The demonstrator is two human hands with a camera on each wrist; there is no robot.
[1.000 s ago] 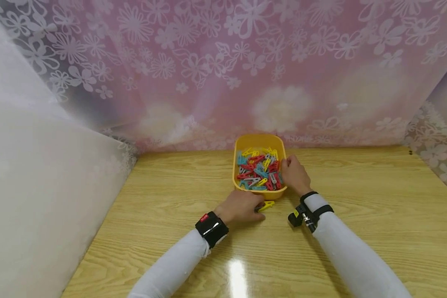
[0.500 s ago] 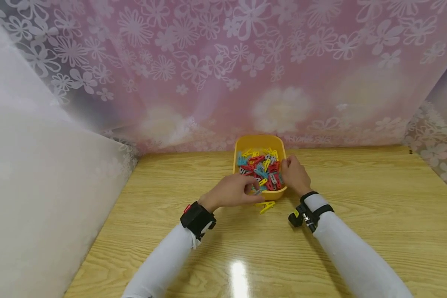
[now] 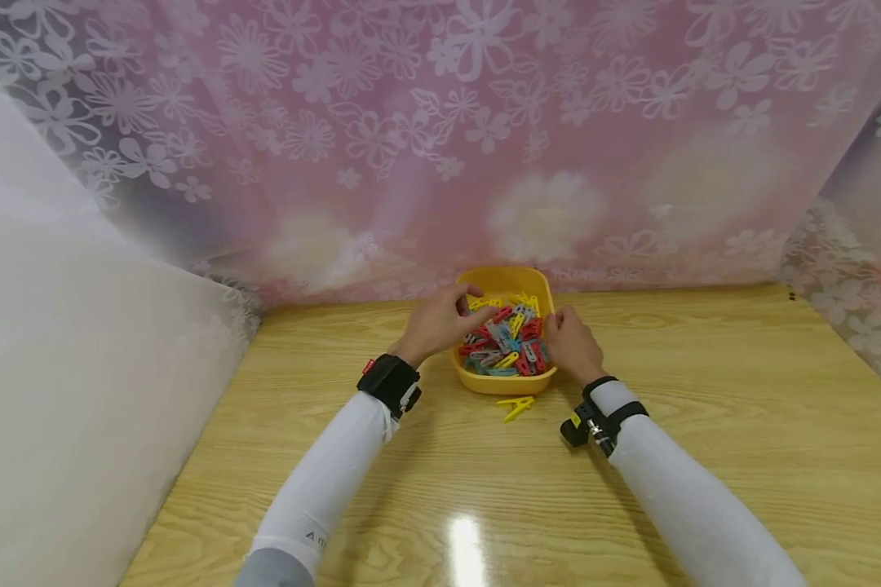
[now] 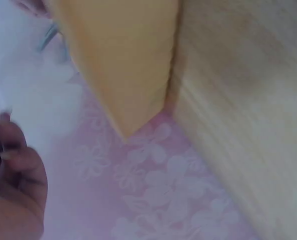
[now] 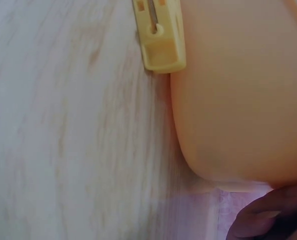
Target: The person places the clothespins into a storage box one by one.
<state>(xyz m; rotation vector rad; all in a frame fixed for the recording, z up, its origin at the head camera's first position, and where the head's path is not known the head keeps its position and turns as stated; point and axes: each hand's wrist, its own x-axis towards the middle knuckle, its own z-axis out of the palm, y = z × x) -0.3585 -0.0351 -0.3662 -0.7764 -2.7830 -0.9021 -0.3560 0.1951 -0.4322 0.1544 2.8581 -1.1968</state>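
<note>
A yellow plastic basket [image 3: 501, 386] stands against the cloth backdrop, holding a heap of red, blue, grey and yellow clothespins [image 3: 505, 336]. Over its left rim hovers my left hand [image 3: 439, 322], thumb and fingers apart and bent, with no clothespin visible between them; the left wrist view is blurred. My right hand [image 3: 574, 346] holds the basket's right rim, though its fingertips are partly hidden. One yellow clothespin [image 3: 516, 407] lies on the table just in front of the basket. In the right wrist view that clothespin [image 5: 161, 47] shows beside the basket wall [image 5: 238, 95].
The wood-grain table [image 3: 382, 489] runs up to a pink flowered cloth [image 3: 382, 179] at the back. A white sheet [image 3: 81, 367] hangs on the left. Each wrist wears a black strap, the right one [image 3: 617, 408] with a small camera.
My left hand has left the yellow clothespin at the basket's front and moved up and left, across the basket's front, to its left rim. My right hand stays on the right rim.
</note>
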